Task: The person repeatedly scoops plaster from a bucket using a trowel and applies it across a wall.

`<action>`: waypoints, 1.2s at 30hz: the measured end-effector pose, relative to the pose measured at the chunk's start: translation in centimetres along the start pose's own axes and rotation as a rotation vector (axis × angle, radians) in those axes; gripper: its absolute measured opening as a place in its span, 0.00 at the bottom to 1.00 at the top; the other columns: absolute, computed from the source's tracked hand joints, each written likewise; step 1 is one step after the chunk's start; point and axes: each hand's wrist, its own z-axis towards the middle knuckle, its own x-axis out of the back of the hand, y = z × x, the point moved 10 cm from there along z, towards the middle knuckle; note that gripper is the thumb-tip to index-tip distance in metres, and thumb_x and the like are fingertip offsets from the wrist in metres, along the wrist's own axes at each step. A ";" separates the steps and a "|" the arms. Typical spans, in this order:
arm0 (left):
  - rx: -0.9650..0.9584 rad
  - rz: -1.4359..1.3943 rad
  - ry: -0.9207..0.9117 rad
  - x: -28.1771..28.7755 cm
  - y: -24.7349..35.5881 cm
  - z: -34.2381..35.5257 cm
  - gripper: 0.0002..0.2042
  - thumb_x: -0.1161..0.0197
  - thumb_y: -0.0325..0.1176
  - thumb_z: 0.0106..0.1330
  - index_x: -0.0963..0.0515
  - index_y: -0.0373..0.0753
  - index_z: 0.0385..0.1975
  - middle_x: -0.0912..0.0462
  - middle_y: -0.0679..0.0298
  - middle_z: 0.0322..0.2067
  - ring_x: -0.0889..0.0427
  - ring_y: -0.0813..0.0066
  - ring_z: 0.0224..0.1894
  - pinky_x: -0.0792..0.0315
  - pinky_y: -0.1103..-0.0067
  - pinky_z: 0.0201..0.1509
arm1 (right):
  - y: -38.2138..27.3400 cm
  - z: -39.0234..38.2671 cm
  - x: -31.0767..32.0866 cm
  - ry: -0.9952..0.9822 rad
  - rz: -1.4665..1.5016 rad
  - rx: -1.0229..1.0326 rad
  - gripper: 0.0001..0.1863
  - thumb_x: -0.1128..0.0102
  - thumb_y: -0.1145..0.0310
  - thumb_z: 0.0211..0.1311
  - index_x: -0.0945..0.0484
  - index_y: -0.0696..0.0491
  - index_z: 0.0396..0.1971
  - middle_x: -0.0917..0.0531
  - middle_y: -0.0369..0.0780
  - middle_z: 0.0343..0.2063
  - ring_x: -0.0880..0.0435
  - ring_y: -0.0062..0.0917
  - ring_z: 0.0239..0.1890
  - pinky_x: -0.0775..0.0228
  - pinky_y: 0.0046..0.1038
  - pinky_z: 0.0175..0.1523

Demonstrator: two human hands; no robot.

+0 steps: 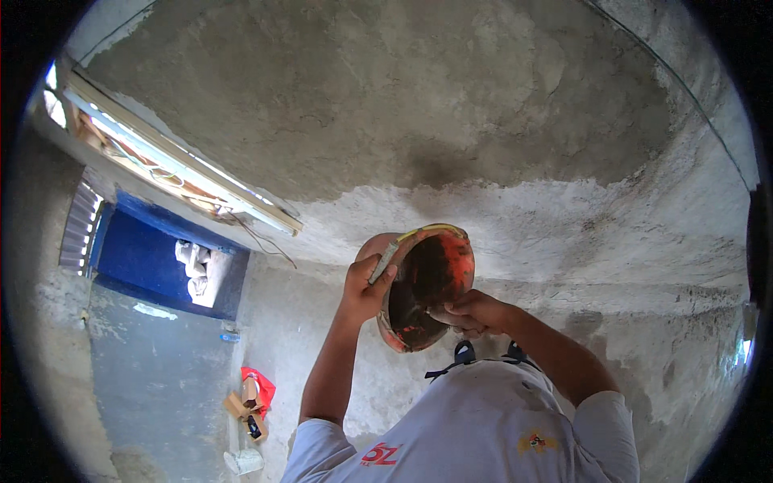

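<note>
In front of my body hangs a tilted bucket (460, 256), its inside smeared orange-red and dark with wet-looking residue. My left hand (370, 288) is closed round the greyish, crusted part of its handle (386, 262), at the left of the rim; the handle turns yellow along the top. My right hand (481, 311) is at the lower right rim, fingers closed round a brownish tool handle (448, 315) that reaches into the bucket. The tool's working end is lost in the dark inside, so its kind cannot be made out.
A wall with a large damp grey plaster patch (386, 97) rises ahead. At left are a blue-framed doorway (133, 241) with pale sacks (193, 262) beyond and a long light-coloured beam (185, 165). Small cardboard boxes (251, 402), a red bag (262, 388) and a whitish container (244, 461) lie lower left.
</note>
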 end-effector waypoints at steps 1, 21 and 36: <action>0.052 0.080 0.027 0.6 -0.2 -0.6 0.13 0.36 0.28 0.68 0.31 0.33 0.24 0.31 0.60 0.19 0.34 0.76 0.23 0.37 0.75 0.26 | 0.3 0.3 -1.0 -0.055 0.227 -0.015 0.23 0.40 0.47 0.70 0.21 0.53 0.47 0.22 0.36 0.24 0.30 0.18 0.16 0.38 0.25 0.20; 0.476 -0.367 0.642 3.0 -8.4 -10.6 0.13 0.39 0.36 0.74 0.25 0.33 0.49 0.21 0.64 0.42 0.23 0.74 0.45 0.26 0.74 0.48 | -2.2 -12.7 3.5 -0.113 0.658 0.535 0.25 0.52 0.45 0.74 0.26 0.55 0.48 0.24 0.40 0.23 0.34 0.19 0.11 0.44 0.22 0.14; 0.576 -0.486 0.359 -9.1 -11.1 -8.2 0.14 0.36 0.35 0.71 0.25 0.32 0.49 0.20 0.59 0.43 0.20 0.69 0.45 0.23 0.70 0.48 | -8.3 -33.3 9.1 0.991 -0.071 1.175 0.23 0.44 0.56 0.73 0.25 0.63 0.51 0.21 0.41 0.34 0.26 0.22 0.22 0.30 0.25 0.28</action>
